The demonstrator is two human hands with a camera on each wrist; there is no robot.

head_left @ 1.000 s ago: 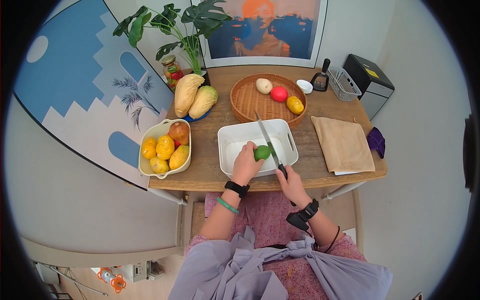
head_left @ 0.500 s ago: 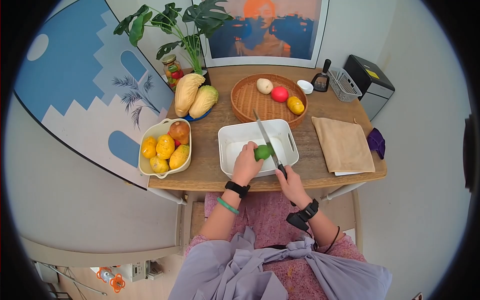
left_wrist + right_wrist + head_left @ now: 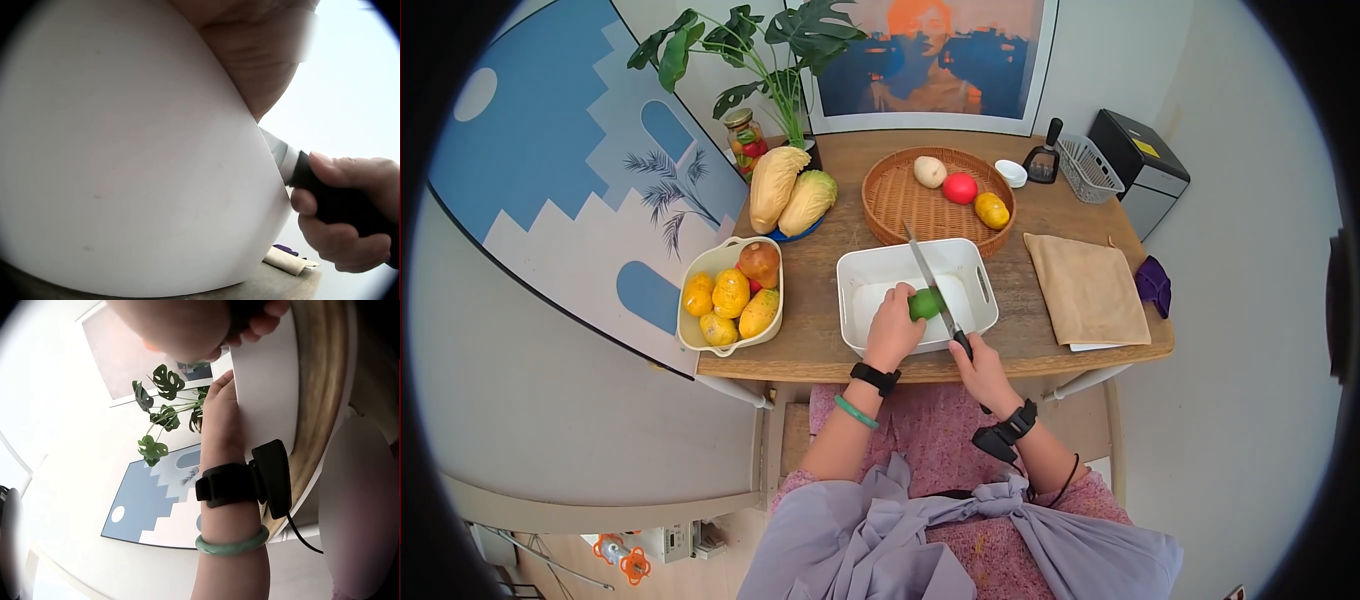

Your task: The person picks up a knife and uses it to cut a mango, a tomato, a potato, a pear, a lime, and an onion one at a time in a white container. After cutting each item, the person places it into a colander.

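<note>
Wooden table (image 3: pixel 812 292); wicker tray (image 3: pixel 915 212) just beyond white bin (image 3: pixel 868 264) beneath knife (image 3: pixel 929 275).

Wooden table (image 3: pixel 808 290) between pale walls (image 3: pixel 1250 330), pale floor (image 3: pixel 710 572).

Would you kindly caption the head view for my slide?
Left fingers hold green fruit, right fingers a knife, at a white bin.

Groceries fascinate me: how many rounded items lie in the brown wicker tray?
3 in the tray: whitish rounded item at the back, red rounded item right of it, yellow rounded item farther right. None seems hidden.
</note>
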